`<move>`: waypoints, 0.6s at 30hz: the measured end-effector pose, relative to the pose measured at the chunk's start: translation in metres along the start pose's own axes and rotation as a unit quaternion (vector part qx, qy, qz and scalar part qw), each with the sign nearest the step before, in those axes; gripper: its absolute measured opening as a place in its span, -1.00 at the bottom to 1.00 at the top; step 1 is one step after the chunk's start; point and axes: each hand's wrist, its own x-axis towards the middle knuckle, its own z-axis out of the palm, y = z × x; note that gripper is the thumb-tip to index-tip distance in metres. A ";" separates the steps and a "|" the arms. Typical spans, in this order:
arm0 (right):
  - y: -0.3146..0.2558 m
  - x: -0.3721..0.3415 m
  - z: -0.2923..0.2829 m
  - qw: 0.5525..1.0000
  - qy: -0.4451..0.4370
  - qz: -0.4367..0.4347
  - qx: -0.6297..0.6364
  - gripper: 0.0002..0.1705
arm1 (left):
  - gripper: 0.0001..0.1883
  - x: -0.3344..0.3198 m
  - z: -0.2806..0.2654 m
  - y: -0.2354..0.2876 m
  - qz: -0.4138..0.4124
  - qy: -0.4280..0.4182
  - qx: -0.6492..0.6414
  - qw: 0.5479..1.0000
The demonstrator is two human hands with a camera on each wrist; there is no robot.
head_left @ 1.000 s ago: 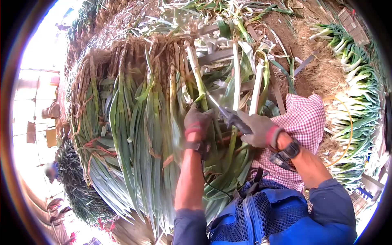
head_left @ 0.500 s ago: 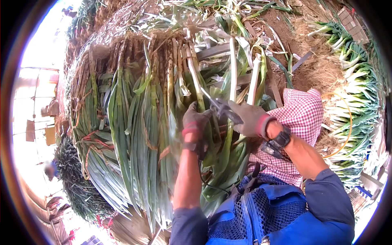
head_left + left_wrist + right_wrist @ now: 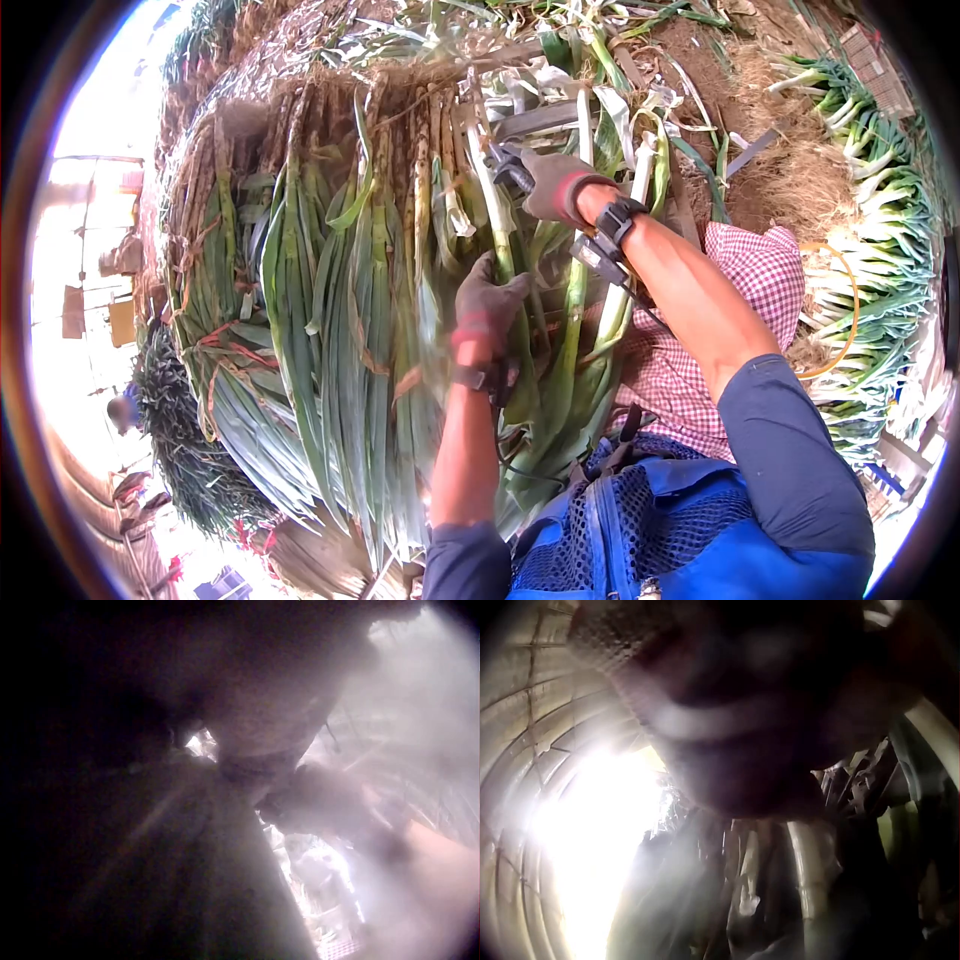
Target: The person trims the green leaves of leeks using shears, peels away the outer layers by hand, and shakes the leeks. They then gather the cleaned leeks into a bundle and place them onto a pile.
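Note:
My gloved left hand (image 3: 488, 302) holds a leek (image 3: 490, 195) by its green part, the pale stalk running up toward the roots. Above it, my gloved right hand (image 3: 560, 187) grips the dark handle of a knife (image 3: 513, 170) close beside that stalk; the blade is barely visible. To the left lie unpeeled leeks (image 3: 380, 240) side by side, roots at the top. Two cleaned white leeks (image 3: 640, 185) lie to the right. In the left wrist view a leaf and glove darken most of the picture. The right wrist view shows the shadowed glove (image 3: 742, 765) above pale stalks.
A red-checked cloth (image 3: 755, 275) covers the lap at the right. Beyond it a long row of cleaned leeks (image 3: 880, 270) lies on the ground, near a yellow hoop (image 3: 855, 300). Trimmed leaves and peelings (image 3: 560, 80) litter the far side. A dark green leek pile (image 3: 190, 450) stands at the left.
My right hand has moved up and away with the knife, from next to the left hand to higher along the stalk. The left hand stays nearly in place on the leek.

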 end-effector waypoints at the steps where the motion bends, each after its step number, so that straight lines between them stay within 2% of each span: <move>1: 0.002 -0.002 0.002 1.000 -0.001 -0.001 -0.001 -0.38 | -0.45 -0.003 -0.001 0.005 0.003 -0.005 -0.010 1.000; 4: 0.009 -0.030 0.003 0.997 -0.056 -0.016 0.057 -0.27 | -0.43 -0.002 -0.004 0.001 0.003 0.000 -0.085 0.996; 6: 0.012 -0.078 0.001 0.992 -0.076 -0.017 0.100 -0.33 | -0.44 -0.007 -0.008 0.012 -0.005 0.006 -0.096 0.995; 8: 0.026 -0.117 0.011 0.985 -0.096 -0.049 0.134 -0.27 | -0.46 -0.007 -0.013 0.014 -0.024 0.014 -0.127 0.991; 10: 0.029 -0.162 0.001 0.979 -0.146 -0.036 0.136 -0.13 | -0.47 -0.012 -0.015 0.022 -0.019 -0.005 -0.123 0.992; 12: 0.050 -0.199 0.009 0.981 -0.118 -0.111 0.108 0.03 | -0.47 -0.020 -0.014 0.031 -0.026 -0.008 -0.103 0.994; 13: 0.051 -0.214 0.004 0.976 -0.134 -0.130 0.110 0.09 | -0.47 -0.023 -0.013 0.032 -0.035 -0.010 -0.082 0.996; 14: 0.049 -0.228 -0.005 0.972 -0.196 -0.083 0.095 0.09 | -0.47 -0.023 -0.011 0.029 -0.034 -0.011 -0.082 0.996; 16: 0.066 -0.251 0.008 0.978 -0.127 -0.142 0.087 0.10 | -0.46 -0.022 -0.006 0.018 -0.011 -0.040 -0.103 0.994; 18: 0.073 -0.253 0.019 0.980 -0.115 -0.138 0.082 0.11 | -0.45 -0.026 -0.003 0.018 -0.014 -0.040 -0.090 0.995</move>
